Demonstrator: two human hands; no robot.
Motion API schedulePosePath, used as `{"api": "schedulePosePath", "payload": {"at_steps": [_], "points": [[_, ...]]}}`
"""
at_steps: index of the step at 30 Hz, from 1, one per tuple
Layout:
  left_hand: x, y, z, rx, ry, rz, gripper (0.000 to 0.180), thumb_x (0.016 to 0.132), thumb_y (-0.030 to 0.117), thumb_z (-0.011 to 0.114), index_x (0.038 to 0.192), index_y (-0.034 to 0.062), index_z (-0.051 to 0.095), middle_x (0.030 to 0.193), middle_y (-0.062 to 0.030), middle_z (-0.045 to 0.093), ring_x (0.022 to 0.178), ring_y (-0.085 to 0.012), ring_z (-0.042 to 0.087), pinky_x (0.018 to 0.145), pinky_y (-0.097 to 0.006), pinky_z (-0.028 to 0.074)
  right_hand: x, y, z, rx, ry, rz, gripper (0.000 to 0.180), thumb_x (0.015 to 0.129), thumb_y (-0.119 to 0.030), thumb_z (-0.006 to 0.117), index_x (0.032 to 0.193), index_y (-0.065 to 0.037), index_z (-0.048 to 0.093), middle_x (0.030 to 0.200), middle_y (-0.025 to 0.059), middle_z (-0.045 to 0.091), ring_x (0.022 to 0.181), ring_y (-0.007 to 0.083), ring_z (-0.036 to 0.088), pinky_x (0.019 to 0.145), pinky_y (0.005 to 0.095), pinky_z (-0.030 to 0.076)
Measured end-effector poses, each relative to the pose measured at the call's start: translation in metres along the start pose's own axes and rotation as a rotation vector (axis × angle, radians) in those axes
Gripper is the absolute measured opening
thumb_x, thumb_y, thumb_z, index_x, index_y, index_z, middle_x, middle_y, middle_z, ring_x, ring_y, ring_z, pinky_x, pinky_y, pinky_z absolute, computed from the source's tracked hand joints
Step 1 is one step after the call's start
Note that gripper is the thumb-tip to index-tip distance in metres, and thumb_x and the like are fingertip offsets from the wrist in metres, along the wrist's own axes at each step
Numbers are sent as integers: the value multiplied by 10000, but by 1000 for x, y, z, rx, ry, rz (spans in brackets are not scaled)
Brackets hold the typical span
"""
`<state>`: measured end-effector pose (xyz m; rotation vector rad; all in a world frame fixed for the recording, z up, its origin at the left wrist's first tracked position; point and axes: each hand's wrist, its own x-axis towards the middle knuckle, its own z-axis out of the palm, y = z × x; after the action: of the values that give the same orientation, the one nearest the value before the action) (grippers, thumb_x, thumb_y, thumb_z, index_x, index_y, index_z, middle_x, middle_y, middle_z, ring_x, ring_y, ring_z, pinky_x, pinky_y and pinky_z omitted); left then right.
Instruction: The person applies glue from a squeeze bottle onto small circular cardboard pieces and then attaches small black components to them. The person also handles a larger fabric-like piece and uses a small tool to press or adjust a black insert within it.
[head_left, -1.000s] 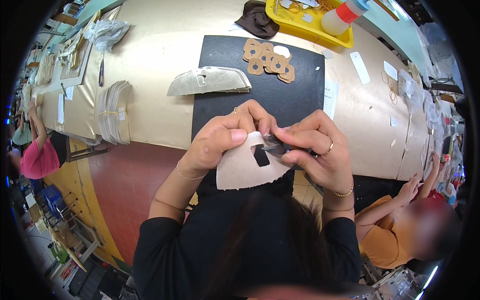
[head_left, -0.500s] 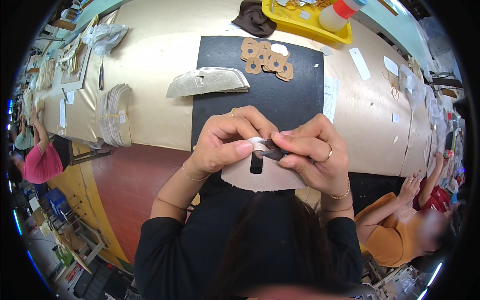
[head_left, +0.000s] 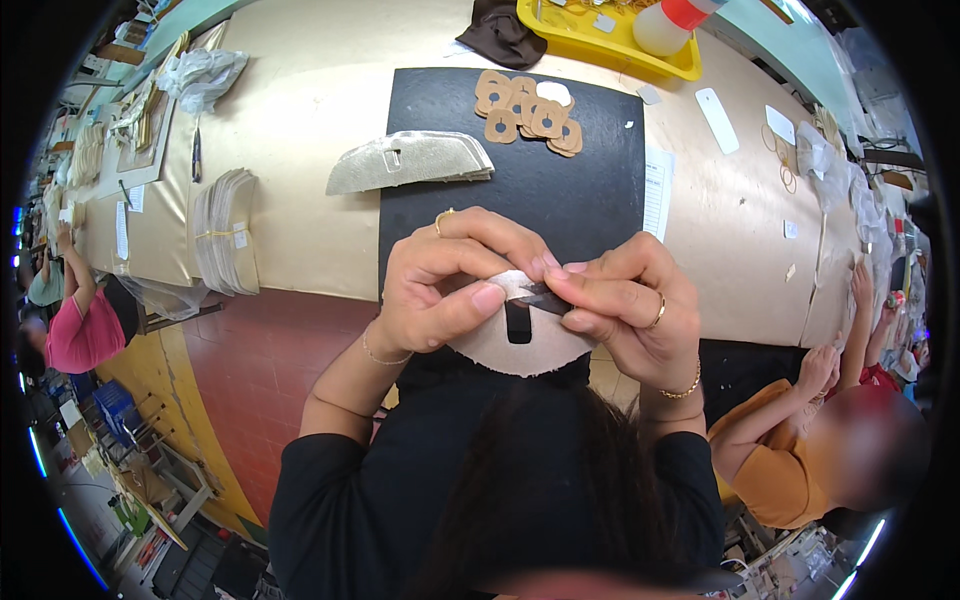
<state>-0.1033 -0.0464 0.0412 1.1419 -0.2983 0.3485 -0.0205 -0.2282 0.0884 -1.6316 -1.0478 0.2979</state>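
Observation:
My left hand (head_left: 440, 285) pinches a light beige curved panel (head_left: 556, 342) with a rough lower edge, its top bent up between thumb and fingers. A rectangular slot in the panel shows dark behind it. Thumb and fingers of my right hand (head_left: 640, 312) are closed on a small dark pointed thing (head_left: 540, 299), like a blade or strip, which lies against the panel's top above the slot. Its exact kind is hidden by the fingers. My two hands' fingertips touch or nearly touch. Both hands are raised in front of the table's near edge.
Beyond my hands lies a black mat (head_left: 440, 215), bearing a stack of beige panels (head_left: 440, 160) and several brown pieces with holes (head_left: 546, 119). A yellow tray (head_left: 610, 54) with a bottle stands farther back. Banded panels (head_left: 222, 232) lie left. A person in orange (head_left: 775, 460) sits at right.
The dark pointed thing lies flatter across the panel's top, and my fingertips have come closer together. The panel has tilted slightly, showing less of its right end. The view has shifted a little.

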Motion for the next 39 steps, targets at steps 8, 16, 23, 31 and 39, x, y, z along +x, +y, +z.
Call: {"api": "schedulePosePath", "payload": {"at_steps": [8,16,23,31,39], "points": [[-2,1,0,-70,-2,-155,170,840,86,549,851,-39,663,976,-157,641,925,-250,624,852,-359,479,-4,-2,1,-85,18,-52,245,734,-75,737,975,-44,711,798,53,546,698,150,597,697,270,533],[2,23,8,0,60,-438,194,903,103,515,849,-24,652,983,-109,631,893,-140,568,845,-278,435,-1,-5,-10,-160,25,-42,283,710,-67,745,992,-71,713,762,38,562,703,157,622,694,274,551],[10,31,11,-32,47,-492,201,905,103,508,855,-37,643,972,-89,623,842,-109,563,801,-248,444,0,-7,-10,-241,-27,-63,223,715,-83,739,935,-54,718,751,34,530,642,139,579,704,282,542],[18,42,20,-43,145,-689,280,824,206,504,685,-19,596,918,-142,613,736,-127,538,695,-231,426,0,-6,-11,-299,-1,-163,238,686,23,725,919,-23,711,735,37,544,597,145,578,626,263,515],[19,41,19,-2,125,-680,279,829,199,507,692,-24,605,913,-130,616,713,-113,541,686,-226,438,-1,-10,-14,-285,-11,-115,229,684,9,736,911,4,709,760,43,538,624,146,573,705,284,533]]}}
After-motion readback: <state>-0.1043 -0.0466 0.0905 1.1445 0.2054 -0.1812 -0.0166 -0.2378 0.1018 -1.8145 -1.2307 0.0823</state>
